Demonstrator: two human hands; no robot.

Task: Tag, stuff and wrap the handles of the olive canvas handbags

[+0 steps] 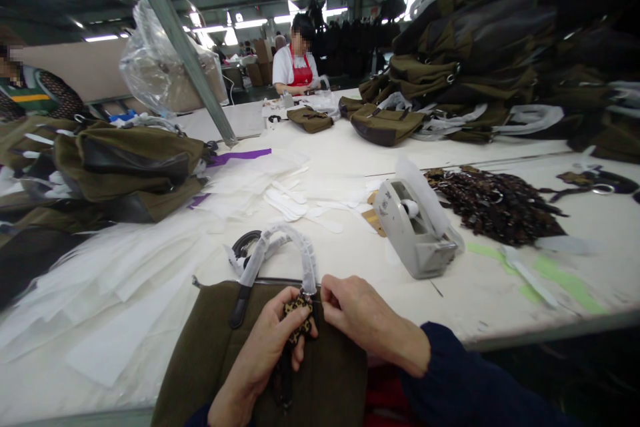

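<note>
An olive-green bag lies at the table's near edge, its handle wrapped in white foam sheet. My left hand is closed on a small leopard-print tag at the base of the handle. My right hand pinches the same spot from the right, fingertips pressed together against the tag and the bag's top edge. What the right fingers hold is too small to make out.
A grey tape dispenser stands right of the handle, with a heap of leopard-print tags beyond it. White foam sheets cover the left. Olive bags are stacked at left and back right. A person in a red apron works at the far end.
</note>
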